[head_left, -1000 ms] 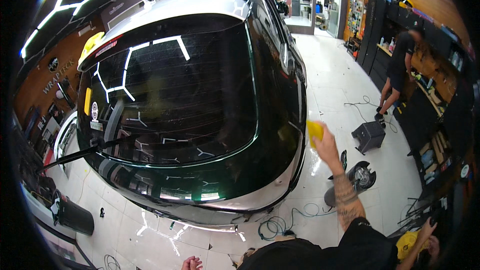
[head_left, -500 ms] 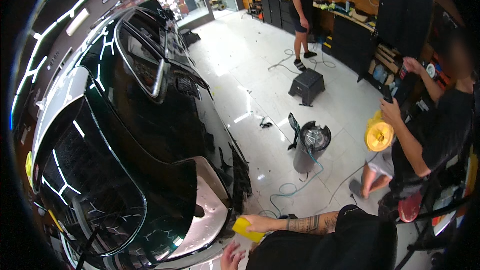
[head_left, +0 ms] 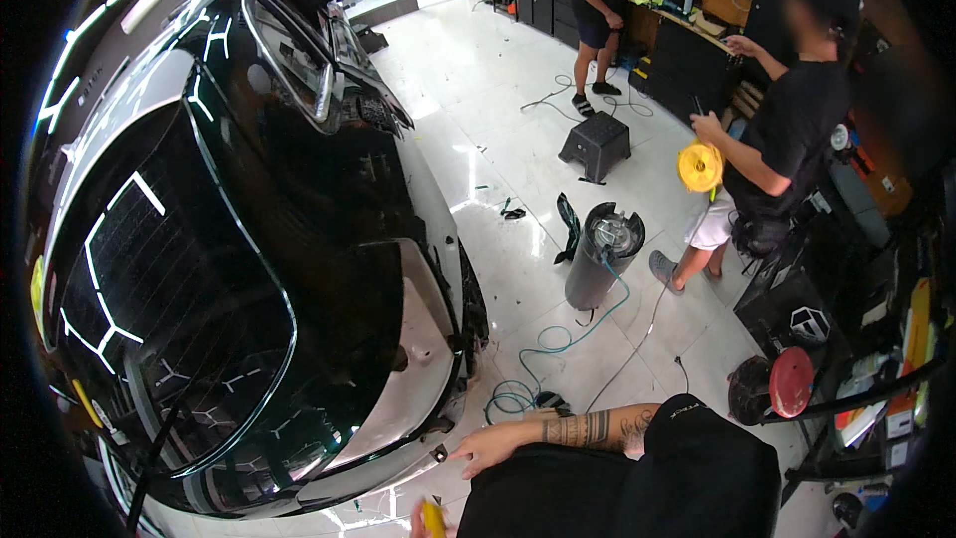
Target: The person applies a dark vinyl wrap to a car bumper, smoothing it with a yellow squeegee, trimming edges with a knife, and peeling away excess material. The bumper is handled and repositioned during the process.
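My right hand [head_left: 486,447], on a tattooed forearm, reaches toward the rear corner of a dark, glossy car [head_left: 339,379]. Its index finger is stretched out and nothing shows in its grip. Just off the fingertips is a small dark fitting [head_left: 438,454] on the car's edge; whether they touch, I cannot tell. Low in the picture, partly cut off, my left hand [head_left: 419,520] is closed around a yellow squeegee card [head_left: 432,518]. Beside my right hand lies the car's bare, pale panel section [head_left: 403,379], next to the dark body.
A grey bin [head_left: 596,274] with a teal hose [head_left: 568,341] stands on the floor beyond. Past it are a black step stool [head_left: 597,142] and a person [head_left: 772,144] with a yellow reel [head_left: 700,167]. Another person [head_left: 595,15] stands by the workbench. A red-topped stool [head_left: 790,382] is at right.
The yellow squeegee card has passed from my right hand to my left. My right hand now points at the car's corner. The person at right has straightened and stands farther off.
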